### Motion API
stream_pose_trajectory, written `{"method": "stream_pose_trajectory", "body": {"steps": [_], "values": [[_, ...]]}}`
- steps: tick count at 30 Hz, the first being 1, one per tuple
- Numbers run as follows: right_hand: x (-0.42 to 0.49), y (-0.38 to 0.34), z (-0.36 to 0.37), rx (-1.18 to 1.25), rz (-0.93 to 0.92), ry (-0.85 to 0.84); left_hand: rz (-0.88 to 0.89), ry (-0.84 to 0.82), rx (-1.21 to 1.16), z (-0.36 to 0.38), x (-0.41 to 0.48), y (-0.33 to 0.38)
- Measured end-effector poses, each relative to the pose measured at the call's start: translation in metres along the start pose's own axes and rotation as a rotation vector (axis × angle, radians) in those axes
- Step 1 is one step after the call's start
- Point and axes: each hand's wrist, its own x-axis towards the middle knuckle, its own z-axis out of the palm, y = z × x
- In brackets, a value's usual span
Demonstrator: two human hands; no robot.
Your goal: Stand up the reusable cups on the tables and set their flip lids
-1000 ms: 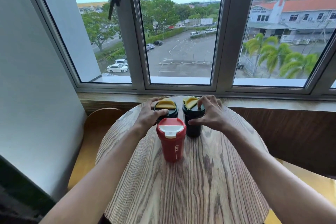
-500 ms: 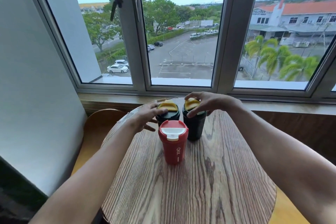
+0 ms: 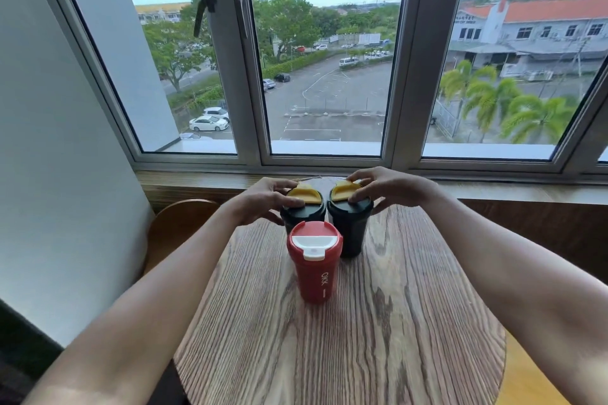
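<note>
Three reusable cups stand upright on a round wooden table (image 3: 362, 355). Nearest me is a red cup (image 3: 316, 273) with a white flip lid lying flat. Behind it stand two dark cups with yellow flip lids, the left dark cup (image 3: 301, 214) and the right dark cup (image 3: 350, 233). My left hand (image 3: 263, 200) grips the rim of the left dark cup, thumb by its yellow flap. My right hand (image 3: 388, 189) rests on the right dark cup's top, fingers on its yellow flap. Both yellow flaps look partly raised.
A wooden chair (image 3: 181, 227) sits at the table's left, by a white wall (image 3: 49, 174). A wooden ledge (image 3: 493, 191) and a large window (image 3: 329, 59) lie just behind the cups. Another yellow-wood seat (image 3: 526, 381) shows at lower right.
My right hand has shifted from the cup's side up onto its lid. My left hand has stayed at the left dark cup's top. The view has tilted slightly.
</note>
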Motion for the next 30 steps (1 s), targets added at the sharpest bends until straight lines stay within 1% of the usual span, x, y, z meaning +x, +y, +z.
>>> {"method": "stream_pose_trajectory", "body": {"steps": [6, 12, 17, 20, 23, 27, 30], "values": [[0.003, 0.016, 0.015, 0.124, -0.085, 0.129, 0.029, 0.038, -0.023, -0.005, -0.001, -0.007], [0.001, 0.012, 0.028, 0.123, -0.168, 0.153, 0.03, 0.056, -0.025, -0.012, -0.007, -0.011], [0.005, 0.012, 0.037, 0.108, -0.152, 0.167, 0.035, 0.051, -0.025, -0.018, -0.011, -0.015], [0.002, 0.014, 0.038, 0.123, -0.128, 0.132, 0.038, 0.054, -0.004, -0.017, -0.011, -0.016], [-0.001, 0.018, 0.04, 0.182, -0.106, 0.11, 0.035, 0.094, 0.029, -0.01, -0.01, -0.018], [-0.002, 0.026, 0.048, 0.254, -0.12, 0.149, 0.052, 0.125, 0.05, -0.003, -0.013, -0.021], [-0.005, 0.027, 0.052, 0.245, -0.123, 0.16, 0.063, 0.133, 0.061, 0.001, -0.019, -0.02]]}}
